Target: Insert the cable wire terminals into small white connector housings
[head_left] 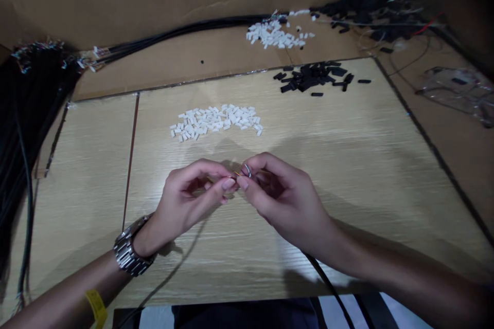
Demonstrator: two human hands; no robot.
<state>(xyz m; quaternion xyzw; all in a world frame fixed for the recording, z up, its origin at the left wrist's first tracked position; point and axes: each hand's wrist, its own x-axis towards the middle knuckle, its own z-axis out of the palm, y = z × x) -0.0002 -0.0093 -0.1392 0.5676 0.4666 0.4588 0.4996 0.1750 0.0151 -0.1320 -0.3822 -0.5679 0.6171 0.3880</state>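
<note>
My left hand (193,190) and my right hand (289,198) meet over the middle of the wooden board, thumbs and forefingers pinched almost tip to tip. Thin coloured wires (247,169) show between the fingertips, one pale and curled in a small loop at my right forefinger. My left fingertips pinch a reddish-orange wire end; the right ones hold the wires from the other side. A black cable (328,280) runs down from under my right hand past the board's front edge. Just beyond the hands lies a loose pile of small white sleeves (216,121).
Black tube pieces (312,78) are heaped at the board's back right. More white pieces (276,34) lie on the cardboard behind. Bundled black cables (34,108) fill the left side, and others run along the back wall. A clear plastic bag (455,90) rests at right.
</note>
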